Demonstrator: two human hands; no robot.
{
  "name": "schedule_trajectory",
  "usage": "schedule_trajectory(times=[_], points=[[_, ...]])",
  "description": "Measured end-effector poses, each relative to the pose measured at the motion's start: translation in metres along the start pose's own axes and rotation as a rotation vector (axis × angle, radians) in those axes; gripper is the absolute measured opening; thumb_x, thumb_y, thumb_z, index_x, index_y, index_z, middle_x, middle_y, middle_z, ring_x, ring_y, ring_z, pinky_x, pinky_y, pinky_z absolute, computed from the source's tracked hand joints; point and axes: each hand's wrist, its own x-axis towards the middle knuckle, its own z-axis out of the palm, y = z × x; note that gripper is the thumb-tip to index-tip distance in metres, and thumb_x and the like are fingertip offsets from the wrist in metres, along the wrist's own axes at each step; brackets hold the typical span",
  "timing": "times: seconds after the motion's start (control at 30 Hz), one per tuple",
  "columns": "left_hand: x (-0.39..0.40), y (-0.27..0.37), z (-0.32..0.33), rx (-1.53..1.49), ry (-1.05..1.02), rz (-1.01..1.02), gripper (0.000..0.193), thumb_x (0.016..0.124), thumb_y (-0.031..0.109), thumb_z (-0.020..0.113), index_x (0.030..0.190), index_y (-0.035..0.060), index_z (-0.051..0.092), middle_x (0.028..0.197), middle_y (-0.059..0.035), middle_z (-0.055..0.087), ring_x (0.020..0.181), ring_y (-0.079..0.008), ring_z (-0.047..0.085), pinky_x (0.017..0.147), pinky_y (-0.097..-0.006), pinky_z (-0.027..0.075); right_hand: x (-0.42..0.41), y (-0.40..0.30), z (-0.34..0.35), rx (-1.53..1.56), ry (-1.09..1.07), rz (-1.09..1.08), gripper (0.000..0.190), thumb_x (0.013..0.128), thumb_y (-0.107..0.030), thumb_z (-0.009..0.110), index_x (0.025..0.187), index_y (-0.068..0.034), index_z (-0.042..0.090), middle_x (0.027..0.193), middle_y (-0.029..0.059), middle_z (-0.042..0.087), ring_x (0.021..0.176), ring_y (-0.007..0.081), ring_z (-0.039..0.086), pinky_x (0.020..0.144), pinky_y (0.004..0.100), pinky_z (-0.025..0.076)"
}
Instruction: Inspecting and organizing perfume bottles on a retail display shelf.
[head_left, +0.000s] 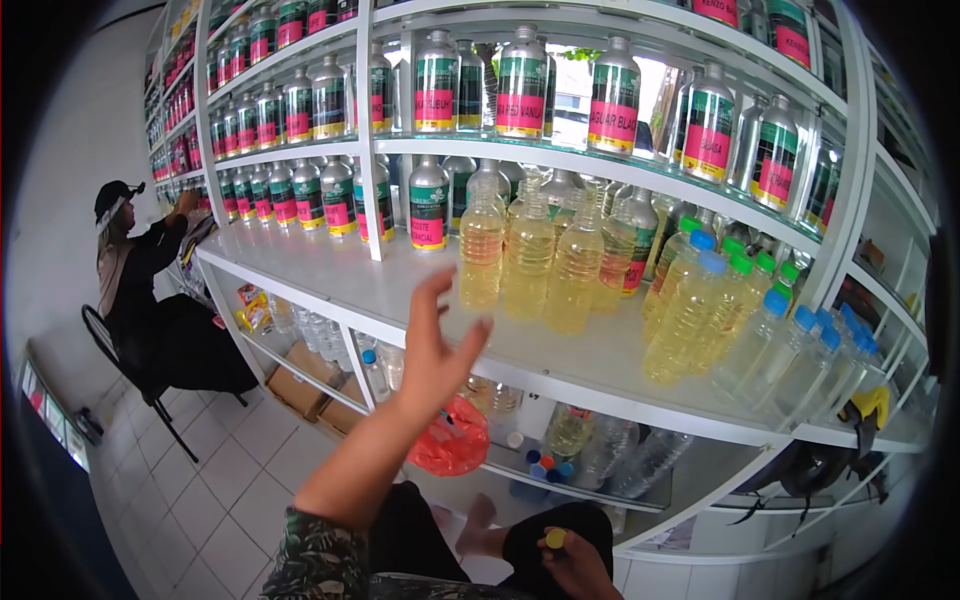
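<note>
My left hand (439, 345) reaches up over the front edge of the white shelf counter (360, 281), thumb and fingers apart, with nothing in it. Just beyond it, uncapped plastic bottles of pale yellow liquid (480, 259) stand in a group. To their right are filled bottles with green and blue caps (679, 315), and clear bottles with blue caps (772, 345). Low by my knee, my right hand (574, 559) holds a small yellow cap (556, 538) between thumb and finger. Whether anything else is in that hand is hidden.
Labelled aluminium bottles (429, 202) line the shelves. A red plastic bag (454, 439) hangs below the counter edge. Loose bottle caps (551, 469) and empty plastic bottles (652, 465) lie on the lower shelf. Another person (150, 285) sits on a chair at the far left.
</note>
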Motion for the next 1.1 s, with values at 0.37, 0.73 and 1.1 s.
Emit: schedule_trajectory(times=[0.37,0.73,1.1], points=[[0.074,-0.113,0.045,0.009,-0.043,-0.198,0.064,0.072,0.023,0.074,0.116,-0.0045,0.037,0.118,-0.0227,0.045,0.111,-0.0332,0.047,0.092,-0.0389,0.041,-0.008,0.023,-0.009,0.014,0.008,-0.035,0.039,0.093,-0.032,0.051,0.116,0.000,0.053,0.100,0.0089,0.061,0.087,0.0191,0.058,0.073,0.0290,0.047],[0.067,-0.068,0.024,-0.158,-0.117,-0.115,0.049,0.079,0.013,0.068,0.112,-0.0029,0.036,0.109,-0.0162,0.055,0.101,-0.0226,0.057,0.085,-0.0327,0.045,-0.015,0.035,-0.015,0.684,0.074,0.218,0.044,0.085,-0.032,0.063,0.113,-0.001,0.053,0.095,0.0122,0.059,0.079,0.0192,0.056,0.069,0.0293,0.047],[-0.040,0.032,-0.007,-0.528,-0.329,-0.346,0.061,0.075,-0.005,0.063,0.125,0.0034,0.031,0.112,-0.0079,0.050,0.103,-0.0141,0.052,0.088,-0.0302,0.044,0.000,-0.008,-0.039,0.760,0.127,0.124,0.048,0.087,-0.043,0.057,0.111,-0.001,0.053,0.085,0.0064,0.057,0.069,0.0148,0.054,0.057,0.0258,0.043]])
